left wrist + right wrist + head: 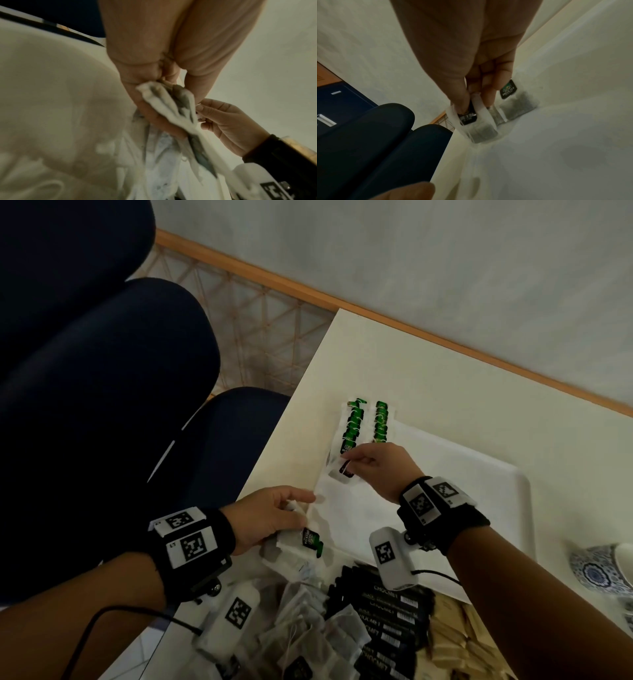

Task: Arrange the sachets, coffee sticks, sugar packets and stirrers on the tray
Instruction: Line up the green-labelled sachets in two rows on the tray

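Head view – right hand [375, 465] pinching gauzy square sachet [342, 470], white tray [479, 474]

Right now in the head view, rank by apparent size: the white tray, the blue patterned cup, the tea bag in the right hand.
1. White tray
2. Blue patterned cup, cut off by the frame edge, so its rank is tentative
3. Tea bag pinched by the right hand

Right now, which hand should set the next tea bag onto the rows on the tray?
Right. The right hand already pinches a tea bag at the near end of the green-tagged rows on the tray. The left hand sits at the tray's edge, gripping a spare bunch of tea bags.
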Demonstrator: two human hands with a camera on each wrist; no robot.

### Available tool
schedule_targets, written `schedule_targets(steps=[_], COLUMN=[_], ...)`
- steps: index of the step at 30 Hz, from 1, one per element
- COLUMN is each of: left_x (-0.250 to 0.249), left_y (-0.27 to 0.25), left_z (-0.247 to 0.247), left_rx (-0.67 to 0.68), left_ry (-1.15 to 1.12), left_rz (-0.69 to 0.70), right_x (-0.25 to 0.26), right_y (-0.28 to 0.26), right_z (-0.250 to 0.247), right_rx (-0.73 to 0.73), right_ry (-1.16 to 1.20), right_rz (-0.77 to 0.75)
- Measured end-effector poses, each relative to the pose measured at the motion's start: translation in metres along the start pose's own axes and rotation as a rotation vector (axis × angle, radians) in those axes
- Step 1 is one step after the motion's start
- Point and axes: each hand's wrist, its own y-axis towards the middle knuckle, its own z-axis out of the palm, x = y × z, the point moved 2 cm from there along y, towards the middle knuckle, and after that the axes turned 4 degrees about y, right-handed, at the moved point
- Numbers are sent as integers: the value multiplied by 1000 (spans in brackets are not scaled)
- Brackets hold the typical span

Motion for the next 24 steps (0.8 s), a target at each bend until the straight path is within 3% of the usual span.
schedule_targets(steps=[4, 11, 15, 20, 24], left_x=[1, -14, -21, -27, -30], left_y=[1, 11, 17, 20, 19], left_z=[-16, -11, -2, 15, 25], left_rx=[-55, -33, -35, -60, -103], left_ry=[-23, -110, -148, -199, -260], left_rz=[-1, 35, 64, 126, 154], right_x=[4, -3, -4, -11, -16], right_y=[17, 32, 14, -27, -52], right_z=[4, 4, 1, 23, 32], right_rx=[21, -90, -196, 155, 163], right_ry=[-58, -72, 89, 352, 556], right_rz=[13, 15, -41, 5, 20])
